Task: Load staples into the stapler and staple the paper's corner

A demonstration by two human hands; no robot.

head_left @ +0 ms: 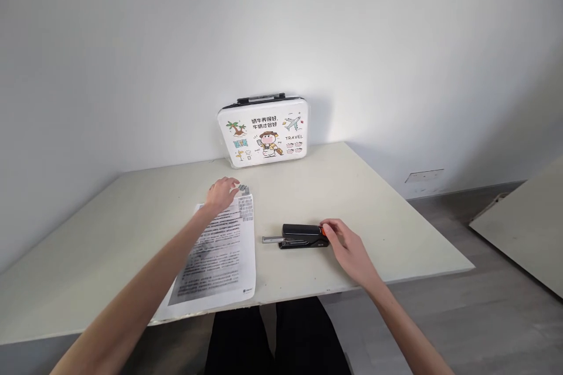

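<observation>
My left hand (222, 194) is over the top edge of a printed sheet of paper (220, 269), thumb and forefinger closing at a small grey strip of staples (243, 187). Another grey piece lies just beside it. A grey striped block (246, 209) shows at the sheet's upper right corner; whether it is printed or lies on top I cannot tell. My right hand (349, 249) grips the rear end of a black stapler (303, 232), near its orange button (324, 231). From the stapler's front, a silver staple rail (272, 239) sticks out to the left.
A white hard case (264, 135) with cartoon prints and a black handle leans on the wall at the back of the pale table (360, 205). The table's front edge runs close to my legs (277, 337). A white panel (528, 222) stands at the far right.
</observation>
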